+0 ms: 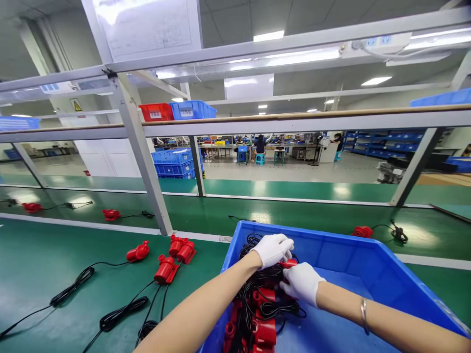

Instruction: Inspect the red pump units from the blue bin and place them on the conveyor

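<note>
Both my hands wear white gloves and are inside a big blue plastic bin [353, 277]. A red pump [289, 263] with a black cable shows between them. My left hand [274, 250] is above the cable bundles, fingers bent downward; what they close on is hidden. Curled against the red pump's near side is my right hand [302, 283], its fingertips partly hidden by the cables. More red pumps [264, 332] and coiled black cables [253, 284] are heaped along the bin's left side. The blue floor shows on its right.
On the green bench left of the bin stand several red pumps [165, 269] with bundled cables [123, 314]. A metal post [142, 157] rises behind them. Other pumps [111, 214] lie on the green strip beyond. A shelf overhead holds a red box [156, 112] and a blue box [193, 110].
</note>
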`<state>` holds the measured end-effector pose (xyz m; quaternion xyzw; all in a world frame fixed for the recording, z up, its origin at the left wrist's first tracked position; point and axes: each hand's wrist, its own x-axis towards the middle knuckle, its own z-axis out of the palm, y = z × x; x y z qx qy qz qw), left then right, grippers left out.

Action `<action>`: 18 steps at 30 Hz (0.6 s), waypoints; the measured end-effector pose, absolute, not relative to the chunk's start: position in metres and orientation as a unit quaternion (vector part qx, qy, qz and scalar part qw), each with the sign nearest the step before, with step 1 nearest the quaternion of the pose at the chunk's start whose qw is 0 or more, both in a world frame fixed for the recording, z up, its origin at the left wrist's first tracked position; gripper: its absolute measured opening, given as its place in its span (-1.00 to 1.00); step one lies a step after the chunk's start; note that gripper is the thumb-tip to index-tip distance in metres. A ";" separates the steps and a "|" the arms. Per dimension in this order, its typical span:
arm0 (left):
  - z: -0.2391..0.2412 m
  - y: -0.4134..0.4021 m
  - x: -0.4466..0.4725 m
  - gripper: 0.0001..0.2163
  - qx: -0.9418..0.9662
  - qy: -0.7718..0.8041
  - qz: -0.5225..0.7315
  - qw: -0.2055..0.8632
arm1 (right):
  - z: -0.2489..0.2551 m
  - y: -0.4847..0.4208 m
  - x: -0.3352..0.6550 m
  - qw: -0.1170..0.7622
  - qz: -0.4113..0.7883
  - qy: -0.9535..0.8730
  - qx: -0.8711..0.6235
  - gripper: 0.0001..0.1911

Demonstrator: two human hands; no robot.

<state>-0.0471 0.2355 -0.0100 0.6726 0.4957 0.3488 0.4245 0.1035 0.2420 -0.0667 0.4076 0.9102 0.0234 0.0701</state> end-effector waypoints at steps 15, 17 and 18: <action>-0.007 0.198 0.005 -0.27 0.480 0.291 0.413 0.717 | 0.057 0.204 0.167 -0.261 -0.396 0.676 0.564 -0.28; -0.004 0.200 0.003 -0.20 0.375 0.297 0.401 0.782 | 0.056 0.198 0.162 -0.309 -0.429 0.671 0.520 -0.28; -0.003 0.203 0.001 -0.16 0.337 0.294 0.391 0.804 | 0.055 0.196 0.161 -0.326 -0.436 0.675 0.497 -0.28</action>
